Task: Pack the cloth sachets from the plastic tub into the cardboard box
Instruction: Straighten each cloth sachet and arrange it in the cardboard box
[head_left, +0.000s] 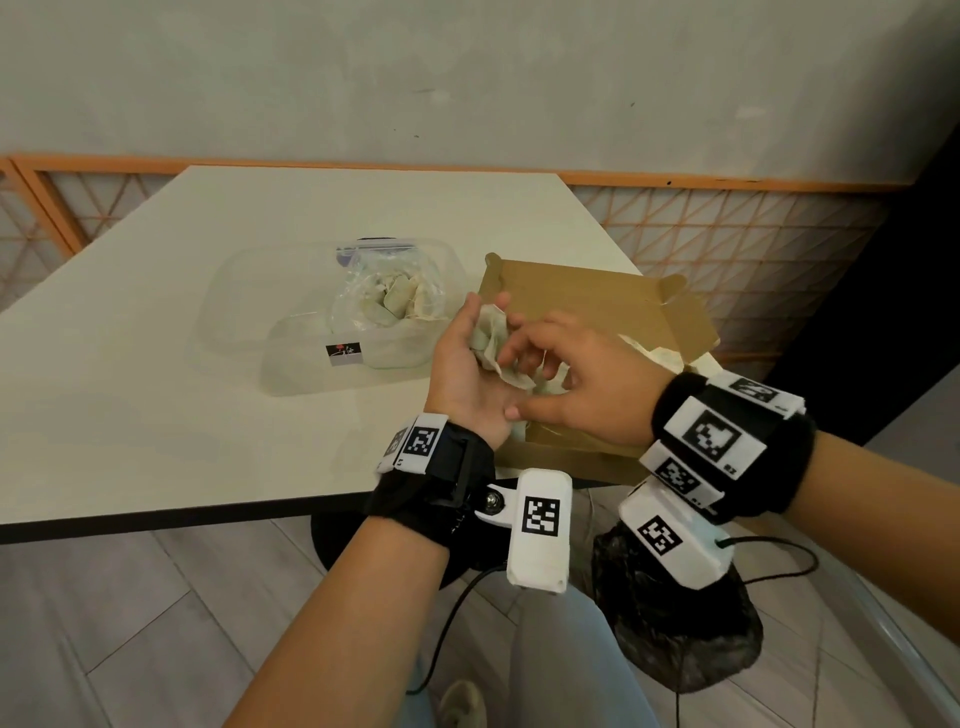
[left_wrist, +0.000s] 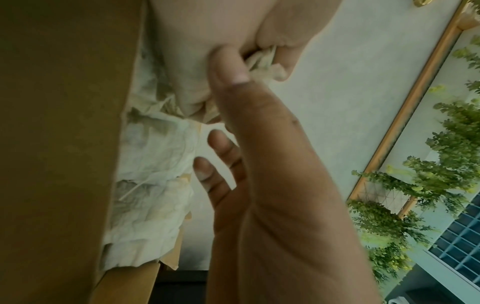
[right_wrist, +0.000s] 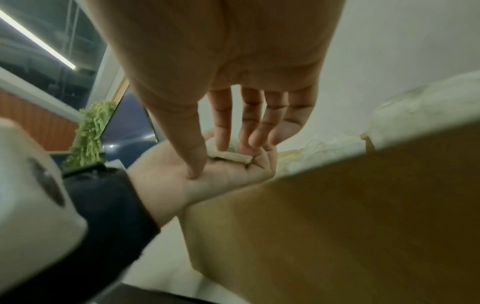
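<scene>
My left hand (head_left: 467, 358) is palm up over the near left corner of the open cardboard box (head_left: 587, 296), cupping a small bunch of pale cloth sachets (head_left: 491, 340). My right hand (head_left: 511, 384) reaches across onto it. In the right wrist view its fingertips (right_wrist: 223, 146) rest on a sachet (right_wrist: 230, 157) and the thumb presses into my left palm (right_wrist: 228, 179). More sachets (left_wrist: 155, 185) lie inside the box (left_wrist: 57, 144). The clear plastic tub (head_left: 311, 374) stands left of the box, with a plastic bag of sachets (head_left: 397, 304) in it.
Tub and box stand on a white table (head_left: 156, 338) whose near edge runs just under my wrists. A dark bag (head_left: 675, 623) and a cable lie on the floor below. An orange lattice rail (head_left: 727, 223) and a wall stand behind the table.
</scene>
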